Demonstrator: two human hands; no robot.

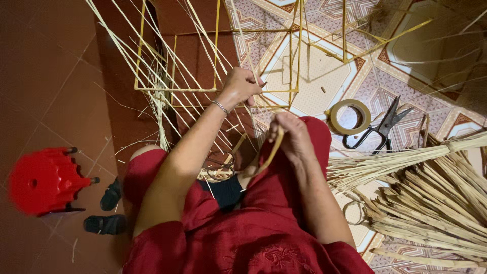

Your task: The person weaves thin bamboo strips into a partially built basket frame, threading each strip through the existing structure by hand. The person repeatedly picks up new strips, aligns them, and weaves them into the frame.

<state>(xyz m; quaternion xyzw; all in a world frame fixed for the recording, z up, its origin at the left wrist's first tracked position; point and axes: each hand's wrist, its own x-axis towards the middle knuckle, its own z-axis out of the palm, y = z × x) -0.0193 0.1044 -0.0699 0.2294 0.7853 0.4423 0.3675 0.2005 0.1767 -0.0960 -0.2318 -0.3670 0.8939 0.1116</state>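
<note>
Red-brown floor tiles (56, 76) on the left, patterned pink-and-cream tiles (314, 71) on the right — and a person in red clothing sits over the seam of the two. Far left, a red plastic stool (43, 180) lies tipped on its side, with a pair of dark sandals (107, 208) just beside it. Moving in: a frame of thin yellow bamboo sticks (175, 90) stands on the floor, loose pale slivers (157, 101) fanning across it. The left hand (241, 86), bracelet at the wrist, is closed in a pinch on the frame's lower rail near a corner joint. The right hand (291, 134) sits lower, over the lap, fingers curled around a flat tan strip (269, 155) that bends down toward the knees.

Further right, a roll of tan tape (350, 116) lies touching a pair of black scissors (380, 129), and a big bundle of split bamboo strips (431, 198) is heaped at the edge.

Risks, as I judge them — the frame is light and held at one point only, so a hard pull on the strip could twist or crack a joint. The loose slivers are sharp-edged near bare fingers, and the scissors rest within knee range.
</note>
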